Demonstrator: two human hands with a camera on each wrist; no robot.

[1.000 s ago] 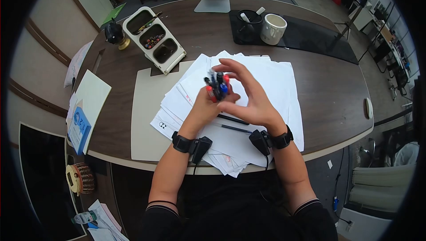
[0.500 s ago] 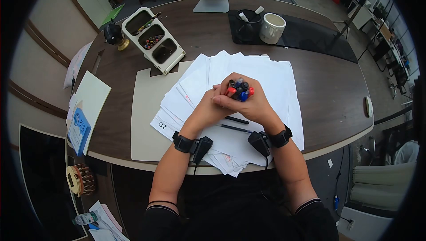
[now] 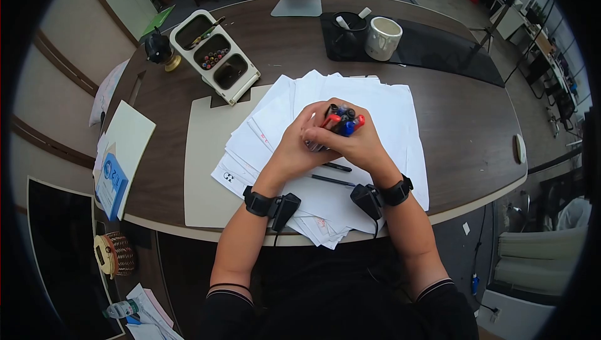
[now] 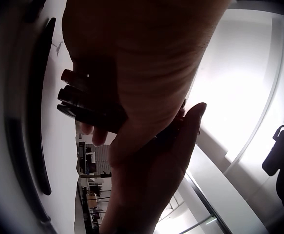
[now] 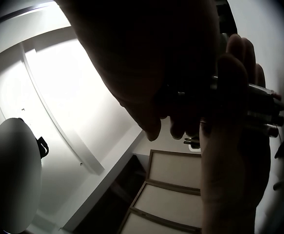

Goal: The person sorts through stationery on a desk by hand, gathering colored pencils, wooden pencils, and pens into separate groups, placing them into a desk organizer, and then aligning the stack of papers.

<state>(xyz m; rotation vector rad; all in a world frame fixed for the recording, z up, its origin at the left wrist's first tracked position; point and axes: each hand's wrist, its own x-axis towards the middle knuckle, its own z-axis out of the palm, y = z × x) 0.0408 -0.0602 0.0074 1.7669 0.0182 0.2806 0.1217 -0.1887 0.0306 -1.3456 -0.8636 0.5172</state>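
Observation:
Both hands hold a bundle of pens [image 3: 346, 124] over the papers, with red, black and blue caps pointing up in the head view. My right hand [image 3: 362, 143] wraps the bundle near the caps, its thumb lying across the front. Around the lower part curls my left hand [image 3: 295, 151], beside the right one. In the left wrist view, dark pen ends [image 4: 73, 97] stick out past the hand. The right wrist view shows clear barrels [image 5: 264, 109] beyond the fingers. Below the hands, a black pen [image 3: 338, 167] and a dark thin stick [image 3: 332, 180] lie on the papers [image 3: 388, 111].
A white organizer [image 3: 241, 83] with pencils stands at the back left. Behind the papers are a cream mug [image 3: 383, 39], a black mesh cup [image 3: 347, 42] and a monitor stand [image 3: 296, 5]. A mouse [image 3: 520, 151] lies at the right edge.
The right hand has come in from open fingers and closed round the pens. The bundle has shifted right, and the left hand has slid to its lower part.

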